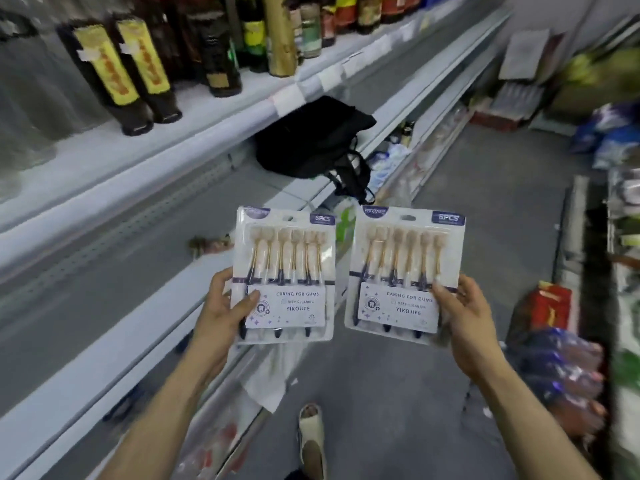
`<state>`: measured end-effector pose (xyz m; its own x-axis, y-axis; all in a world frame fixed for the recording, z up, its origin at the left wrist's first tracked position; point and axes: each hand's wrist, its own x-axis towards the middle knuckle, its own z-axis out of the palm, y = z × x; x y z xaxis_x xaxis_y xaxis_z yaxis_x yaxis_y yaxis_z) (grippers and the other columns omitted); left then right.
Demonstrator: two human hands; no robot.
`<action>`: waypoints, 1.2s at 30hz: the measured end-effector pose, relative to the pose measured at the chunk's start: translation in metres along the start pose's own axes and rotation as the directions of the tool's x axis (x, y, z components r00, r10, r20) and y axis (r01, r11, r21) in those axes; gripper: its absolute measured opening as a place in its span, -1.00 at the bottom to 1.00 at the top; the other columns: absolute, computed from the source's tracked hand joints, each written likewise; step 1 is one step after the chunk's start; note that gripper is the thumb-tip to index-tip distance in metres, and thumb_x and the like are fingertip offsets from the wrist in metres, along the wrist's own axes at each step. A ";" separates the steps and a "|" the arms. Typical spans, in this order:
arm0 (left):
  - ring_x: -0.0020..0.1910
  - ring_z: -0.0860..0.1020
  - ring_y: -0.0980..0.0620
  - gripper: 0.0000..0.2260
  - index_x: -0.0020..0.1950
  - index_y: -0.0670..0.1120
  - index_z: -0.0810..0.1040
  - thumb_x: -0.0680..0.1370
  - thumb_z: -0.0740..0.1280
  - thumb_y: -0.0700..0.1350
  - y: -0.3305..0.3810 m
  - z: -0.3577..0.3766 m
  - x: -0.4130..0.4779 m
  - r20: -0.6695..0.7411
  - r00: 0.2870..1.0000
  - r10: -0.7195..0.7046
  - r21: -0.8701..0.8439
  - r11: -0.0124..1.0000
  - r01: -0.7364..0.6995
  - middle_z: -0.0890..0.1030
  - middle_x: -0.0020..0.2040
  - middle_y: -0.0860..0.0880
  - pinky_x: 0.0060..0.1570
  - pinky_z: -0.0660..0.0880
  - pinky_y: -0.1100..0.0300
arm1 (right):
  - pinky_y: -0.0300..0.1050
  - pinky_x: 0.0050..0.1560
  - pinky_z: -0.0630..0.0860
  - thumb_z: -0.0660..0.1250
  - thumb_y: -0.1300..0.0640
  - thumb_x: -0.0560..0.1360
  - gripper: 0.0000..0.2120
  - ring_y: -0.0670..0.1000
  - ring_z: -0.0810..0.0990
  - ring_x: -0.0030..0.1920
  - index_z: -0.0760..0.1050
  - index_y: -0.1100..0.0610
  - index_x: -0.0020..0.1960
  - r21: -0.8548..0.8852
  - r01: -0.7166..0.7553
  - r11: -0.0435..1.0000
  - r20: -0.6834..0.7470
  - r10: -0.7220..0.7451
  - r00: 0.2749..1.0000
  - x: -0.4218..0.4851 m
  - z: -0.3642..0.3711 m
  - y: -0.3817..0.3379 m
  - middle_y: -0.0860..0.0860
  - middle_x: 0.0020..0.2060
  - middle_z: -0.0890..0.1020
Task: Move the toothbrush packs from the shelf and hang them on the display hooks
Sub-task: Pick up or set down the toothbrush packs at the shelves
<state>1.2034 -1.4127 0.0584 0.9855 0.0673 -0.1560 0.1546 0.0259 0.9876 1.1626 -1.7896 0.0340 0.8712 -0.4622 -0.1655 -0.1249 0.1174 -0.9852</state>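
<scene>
Two toothbrush packs are held up, none hung yet.

The left grip [225,306] holds the left pack [285,275] by its edge, thumb on the front, and the right grip [464,317] holds the right pack [405,271] the same way. Both packs are off the shelf [194,202], side by side below the black bag [311,140]. No hooks show, so I think all the hanging is left. Bottles [131,71] stand above the bag, and bright packets [561,368] crowd the aisle to its lower right.
</scene>
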 end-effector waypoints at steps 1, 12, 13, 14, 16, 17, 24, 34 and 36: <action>0.16 0.69 -0.11 -0.63 0.34 0.09 0.50 0.61 0.43 -0.25 0.001 0.022 0.023 0.055 0.998 -0.010 0.020 1.000 0.009 0.72 0.17 -0.06 0.09 0.67 -0.04 | 0.20 0.14 0.66 0.39 0.11 0.66 -0.81 0.13 0.75 0.10 0.55 0.06 0.26 0.015 -0.004 1.000 -0.034 0.004 0.999 0.016 -0.011 0.001 0.03 0.10 0.76; 0.05 0.73 -0.04 -0.65 0.32 -0.06 0.48 0.61 0.38 -0.37 0.037 0.281 0.270 0.449 0.891 -0.068 0.049 0.997 0.051 0.73 0.14 -0.11 -0.01 0.68 0.07 | 0.16 0.04 0.71 0.38 0.15 0.65 -0.93 0.10 0.76 -0.02 0.58 0.04 0.13 0.047 0.058 0.997 -0.452 -0.030 0.892 0.192 -0.111 -0.051 0.14 0.01 0.75; 0.10 0.71 -0.10 -0.65 0.32 -0.07 0.48 0.60 0.38 -0.38 0.043 0.306 0.288 0.473 0.878 -0.073 0.048 0.997 0.057 0.70 0.18 -0.16 0.09 0.66 -0.05 | 0.03 -0.01 0.72 0.39 0.13 0.65 -0.95 0.06 0.75 -0.05 0.57 0.05 0.10 0.028 0.072 0.997 -0.492 -0.049 0.869 0.204 -0.119 -0.062 0.13 -0.02 0.74; 0.15 0.69 -0.17 -0.65 0.31 -0.09 0.48 0.60 0.38 -0.39 0.049 0.331 0.303 0.501 0.862 -0.078 0.052 0.997 0.061 0.68 0.21 -0.21 0.17 0.63 -0.16 | 0.03 0.02 0.71 0.44 0.03 0.61 -0.87 0.07 0.74 -0.03 0.57 0.04 0.11 0.018 0.089 0.996 -0.526 -0.066 0.848 0.215 -0.130 -0.069 0.10 -0.02 0.75; 0.19 0.68 -0.22 -0.67 0.28 -0.11 0.50 0.59 0.37 -0.39 0.057 0.382 0.332 0.539 0.838 -0.085 0.029 0.996 0.083 0.68 0.23 -0.23 0.20 0.60 -0.22 | 0.29 0.18 0.66 0.53 -0.29 0.44 -0.54 0.17 0.75 0.10 0.57 -0.05 0.19 0.015 0.064 0.998 -0.548 -0.045 0.836 0.238 -0.151 -0.085 0.09 0.06 0.76; 0.16 0.69 -0.20 -0.70 0.25 -0.11 0.52 0.58 0.36 -0.39 0.059 0.408 0.347 0.557 0.827 -0.082 0.023 0.996 0.083 0.71 0.19 -0.19 0.18 0.60 -0.19 | 0.38 0.19 0.63 0.53 -0.34 0.40 -0.46 0.20 0.75 0.12 0.55 -0.05 0.23 0.022 0.068 0.997 -0.556 -0.044 0.830 0.251 -0.164 -0.090 0.11 0.09 0.76; 0.06 0.72 -0.21 -0.82 0.17 -0.03 0.61 0.59 0.40 -0.21 0.076 0.594 0.411 0.635 0.772 -0.018 -0.010 0.999 0.032 0.74 0.09 -0.15 0.16 0.60 -0.33 | -0.07 -0.34 0.63 0.35 0.02 0.68 -0.81 0.18 0.78 -0.06 0.46 -0.03 0.28 0.048 0.148 0.988 -0.712 -0.070 0.699 0.347 -0.250 -0.126 0.17 0.02 0.76; 0.03 0.71 -0.28 -0.63 0.19 -0.05 0.63 0.45 0.60 0.03 0.148 0.850 0.458 0.836 0.544 0.071 -0.099 0.995 0.022 0.73 0.10 -0.25 0.20 0.57 -0.34 | 0.04 -0.22 0.64 0.37 0.02 0.67 -0.85 0.19 0.78 -0.07 0.47 -0.10 0.22 -0.018 0.270 0.963 -0.864 -0.151 0.480 0.442 -0.376 -0.230 0.08 0.04 0.76; 0.00 0.72 -0.26 -0.44 0.15 -0.02 0.66 0.25 0.69 0.16 0.163 0.905 0.469 0.871 0.486 0.070 -0.104 0.994 0.044 0.74 0.07 -0.23 0.20 0.57 -0.32 | 0.05 -0.24 0.68 0.37 0.06 0.67 -0.84 0.13 0.78 -0.06 0.49 -0.06 0.23 -0.065 0.282 0.957 -0.897 -0.180 0.403 0.453 -0.397 -0.251 0.04 0.00 0.77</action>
<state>1.7544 -2.2797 0.1595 0.5514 -0.8342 0.0060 0.1898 0.1324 0.9729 1.4005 -2.3771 0.1882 -0.0525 -0.9961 0.0704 0.0950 -0.0752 -0.9926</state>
